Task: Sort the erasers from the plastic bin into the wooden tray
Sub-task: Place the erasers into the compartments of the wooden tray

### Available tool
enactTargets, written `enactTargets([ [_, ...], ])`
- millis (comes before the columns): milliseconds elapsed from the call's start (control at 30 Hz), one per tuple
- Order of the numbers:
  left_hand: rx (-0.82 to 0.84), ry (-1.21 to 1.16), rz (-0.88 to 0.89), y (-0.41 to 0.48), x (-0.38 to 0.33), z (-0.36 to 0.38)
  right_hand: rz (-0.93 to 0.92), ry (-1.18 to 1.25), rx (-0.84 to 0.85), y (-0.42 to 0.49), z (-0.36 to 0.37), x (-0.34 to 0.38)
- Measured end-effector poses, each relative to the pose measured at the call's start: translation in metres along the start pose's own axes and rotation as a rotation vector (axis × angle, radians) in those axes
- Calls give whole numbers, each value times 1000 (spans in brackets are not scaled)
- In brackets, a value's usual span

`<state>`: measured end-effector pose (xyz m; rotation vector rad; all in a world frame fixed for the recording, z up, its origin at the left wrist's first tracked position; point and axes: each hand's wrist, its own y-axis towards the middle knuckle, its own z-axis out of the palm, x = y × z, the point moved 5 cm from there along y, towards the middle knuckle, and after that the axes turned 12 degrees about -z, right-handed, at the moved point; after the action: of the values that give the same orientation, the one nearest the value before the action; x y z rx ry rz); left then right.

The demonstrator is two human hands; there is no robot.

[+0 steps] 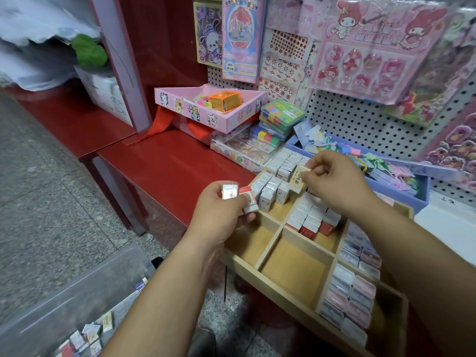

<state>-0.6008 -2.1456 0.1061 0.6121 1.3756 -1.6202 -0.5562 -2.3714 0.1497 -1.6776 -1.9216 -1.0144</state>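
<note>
The left hand (221, 212) is over the front left corner of the wooden tray (283, 292). Its fingers are curled and they hold two small erasers together. A white eraser (230, 191) is on top, between the thumb and the fingertips, and a red-and-white eraser (249, 201) touches it on the tray side, in the same grip.

The right hand (337, 181) is farther back, above the middle of the tray. Its thumb and first fingers pinch a beige eraser (298, 179) with dark print on the side, and the other fingers are bent in toward the palm. This eraser is tilted and hangs just above the white erasers (270, 193) that stand in rows in the back left compartment.

Beside them, the middle compartment holds a tight group of red and white erasers (313, 220). The long compartment on the right holds pastel erasers (351, 300) in two rows.

The tray rests on a red shelf (167, 171). The plastic bin (77, 292) is at the lower left, below the left forearm — it is translucent, and some loose erasers (87, 336) lie on its bottom, well apart from the tray.

Behind the tray there is a pink box (206, 109) on a stack of packets, a blue box (401, 181) with paper tags, and a pegboard (360, 119) with sticker sheets (373, 47) hanging on it.
</note>
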Motion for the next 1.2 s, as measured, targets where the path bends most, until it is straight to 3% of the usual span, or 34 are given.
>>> enactTargets([
  [167,86,-52,-79,-5,3,15,73,2,-146,-7,-40,-17],
  [333,167,-87,-177,-8,9,31,117,-45,-102,-24,-60,-35],
  [533,229,8,-143,-11,14,43,97,-104,-48,-30,-44,-47],
  [633,263,0,-139,-12,16,45,53,-265,-40,-28,-29,-48],
  [833,293,-58,-153,-12,17,44,164,-284,-5,-22,-27,-51],
  [933,302,-58,-150,-10,18,46,101,-342,-20,-27,-33,-35],
  [1033,331,-54,-143,-11,19,51,-29,-125,-1,-35,-25,-2],
  [1133,381,-50,-121,-13,19,55,-57,113,255,-43,-1,22],
  [1200,397,-50,-105,-15,19,56,-86,133,308,-45,5,26],
])
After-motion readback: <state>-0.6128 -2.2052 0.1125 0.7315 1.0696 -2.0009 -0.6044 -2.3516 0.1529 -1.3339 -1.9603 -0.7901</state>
